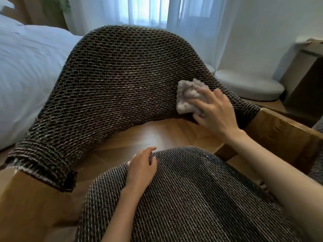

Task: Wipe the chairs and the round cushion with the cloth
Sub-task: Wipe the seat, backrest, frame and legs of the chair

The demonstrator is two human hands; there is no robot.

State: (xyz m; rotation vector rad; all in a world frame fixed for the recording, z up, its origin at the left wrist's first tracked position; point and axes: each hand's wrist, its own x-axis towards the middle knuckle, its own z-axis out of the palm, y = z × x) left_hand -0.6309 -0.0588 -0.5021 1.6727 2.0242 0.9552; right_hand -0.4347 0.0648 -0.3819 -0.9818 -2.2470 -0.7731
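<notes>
The right hand (214,111) presses a crumpled grey cloth (189,98) under spread fingers against the lower right of the chair's woven backrest (118,81). The left hand (141,165) lies flat and empty on the seat cushion (192,198). A round white cushion (248,85) sits on the floor behind the chair, beside a bed (26,67).

The chair (118,81) filled the view, its curved backrest and seat covered in dark tweed weave flecked with white, on wooden arms. The cloth (189,97), pale, fluffy and bunched, lay pressed against the backrest's lower right side. The round cushion (248,86), light grey and flat, sat on the floor behind.
</notes>
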